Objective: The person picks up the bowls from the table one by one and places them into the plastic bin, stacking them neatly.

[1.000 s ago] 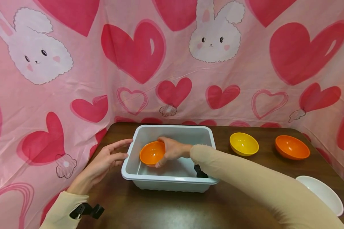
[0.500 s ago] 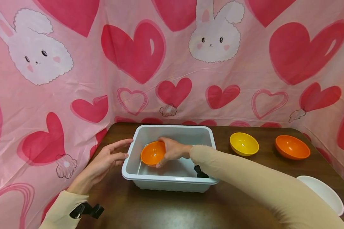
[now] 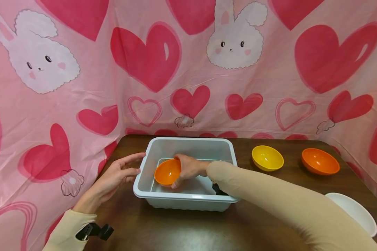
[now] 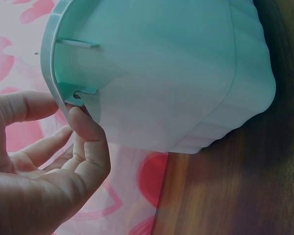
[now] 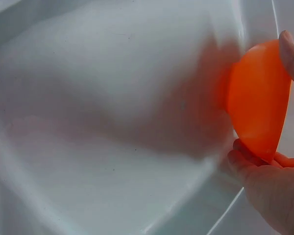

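A pale grey plastic tub [image 3: 138, 190] stands on the dark wooden table. Inside it my right hand [image 3: 188, 168] grips a small orange bowl [image 3: 167, 172] by its rim, tilted on edge with its hollow facing left, low near the tub's floor. In the right wrist view the orange bowl [image 5: 258, 100] sits between my thumb and fingers above the tub's white floor [image 5: 112, 122]. My left hand [image 3: 117, 172] rests at the tub's left rim with straight fingers; in the left wrist view its fingertips [image 4: 81, 120] touch the tub's lip [image 4: 51, 73].
A yellow bowl [image 3: 267, 157] and a second orange bowl [image 3: 320, 161] sit on the table to the right of the tub. A white bowl [image 3: 353, 212] lies at the front right edge. Pink heart-and-rabbit cloth walls the table behind and on both sides.
My right hand has lowered the orange bowl slightly deeper into the tub. The left hand has stayed at the rim.
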`<state>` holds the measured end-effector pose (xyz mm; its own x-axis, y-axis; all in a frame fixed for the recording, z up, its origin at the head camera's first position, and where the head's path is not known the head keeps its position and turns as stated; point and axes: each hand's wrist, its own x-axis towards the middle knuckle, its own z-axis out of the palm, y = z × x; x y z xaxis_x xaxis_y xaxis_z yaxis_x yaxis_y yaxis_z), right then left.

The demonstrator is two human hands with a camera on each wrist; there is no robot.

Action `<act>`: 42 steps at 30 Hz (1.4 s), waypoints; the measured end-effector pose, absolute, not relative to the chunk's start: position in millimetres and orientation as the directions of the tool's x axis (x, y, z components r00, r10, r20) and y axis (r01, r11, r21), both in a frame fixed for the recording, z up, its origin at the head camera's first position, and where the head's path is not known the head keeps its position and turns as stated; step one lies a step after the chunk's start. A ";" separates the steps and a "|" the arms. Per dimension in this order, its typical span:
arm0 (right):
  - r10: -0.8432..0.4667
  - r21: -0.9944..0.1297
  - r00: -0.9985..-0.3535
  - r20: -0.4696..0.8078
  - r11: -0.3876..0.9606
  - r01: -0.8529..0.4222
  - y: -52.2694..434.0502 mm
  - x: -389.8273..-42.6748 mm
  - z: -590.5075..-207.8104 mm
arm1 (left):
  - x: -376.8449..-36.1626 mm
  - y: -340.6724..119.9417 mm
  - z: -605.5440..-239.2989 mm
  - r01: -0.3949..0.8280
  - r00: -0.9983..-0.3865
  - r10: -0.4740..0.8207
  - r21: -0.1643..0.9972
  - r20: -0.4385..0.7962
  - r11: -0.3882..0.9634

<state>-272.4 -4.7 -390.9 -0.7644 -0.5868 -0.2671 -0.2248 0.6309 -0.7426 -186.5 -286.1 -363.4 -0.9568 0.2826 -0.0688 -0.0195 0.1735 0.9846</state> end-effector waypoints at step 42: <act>-0.531 -0.681 -0.815 -0.232 0.687 -0.254 -6.8 -267.4 -391.6 | -186.4 -284.5 -361.7 -0.031 -0.953 0.293 0.987 -0.077 0.157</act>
